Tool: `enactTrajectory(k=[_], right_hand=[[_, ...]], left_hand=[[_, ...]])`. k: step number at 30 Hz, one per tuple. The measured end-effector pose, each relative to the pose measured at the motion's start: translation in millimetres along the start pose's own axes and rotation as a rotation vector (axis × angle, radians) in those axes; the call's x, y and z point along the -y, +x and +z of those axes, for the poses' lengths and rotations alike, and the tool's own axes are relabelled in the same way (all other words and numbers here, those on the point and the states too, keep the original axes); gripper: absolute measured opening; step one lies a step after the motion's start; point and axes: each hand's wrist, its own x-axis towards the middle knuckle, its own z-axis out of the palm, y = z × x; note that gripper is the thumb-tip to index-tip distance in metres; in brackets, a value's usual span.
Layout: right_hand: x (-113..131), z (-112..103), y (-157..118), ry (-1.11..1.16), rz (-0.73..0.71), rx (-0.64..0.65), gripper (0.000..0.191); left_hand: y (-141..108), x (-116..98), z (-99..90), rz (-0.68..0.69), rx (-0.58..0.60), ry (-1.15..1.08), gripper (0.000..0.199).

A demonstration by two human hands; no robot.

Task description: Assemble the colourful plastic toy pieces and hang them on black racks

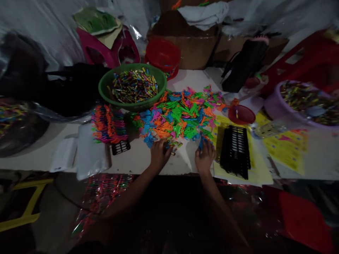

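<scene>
A wide pile of small plastic pieces [182,113] in green, orange, blue and pink lies on the white table [137,158]. At the pile's front edge, my left hand [159,155] has its fingers bent around or beside a few small shiny wrapped pieces [174,145]. My right hand [205,157] closes on a blue plastic piece [201,143] near the pile's right front corner. Black slotted trays [235,151] are stacked to the right of my right hand. Bundled colourful pieces [108,125] rest on another black tray [121,147] at the left.
Behind the pile stand a green basin [103,88] of wrapped pieces and a red basin [162,53]. A purple basin [272,100], a small red dish [241,114] and yellow sheets [286,148] are at the right. Clear plastic bags [91,151] lie left.
</scene>
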Motion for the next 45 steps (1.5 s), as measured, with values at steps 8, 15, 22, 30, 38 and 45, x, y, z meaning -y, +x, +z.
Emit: enactTrajectory(k=[8, 15, 22, 30, 38, 45], right_hand=[[5.9, -16.5, -5.6, -0.185, -0.111, 0.074, 0.036], [-67.1, -63.7, 11.5, -0.452, 0.197, -0.036, 0.044], [-100.0, -73.3, 27.1, -0.422, 0.277, -0.080, 0.046], [-16.5, 11.1, 27.7, -0.121, -0.010, 0.154, 0.052], [21.9, 11.0, 5.8, 0.015, -0.121, 0.011, 0.040], [63.1, 13.4, -29.7, 0.046, -0.276, 0.276, 0.025]], left_hand=[[-11.9, 11.4, -7.3, 0.136, -0.026, 0.062, 0.064], [-16.0, 17.2, -8.1, 0.174, -0.044, 0.134, 0.055], [-17.2, 13.7, -14.9, 0.130, -0.084, 0.095, 0.039], [-39.7, 26.2, -29.1, 0.189, 0.020, 0.227, 0.081], [-37.7, 35.6, -42.5, -0.056, 0.057, 0.360, 0.059], [-31.6, 26.5, -52.6, -0.131, 0.230, 0.361, 0.027]])
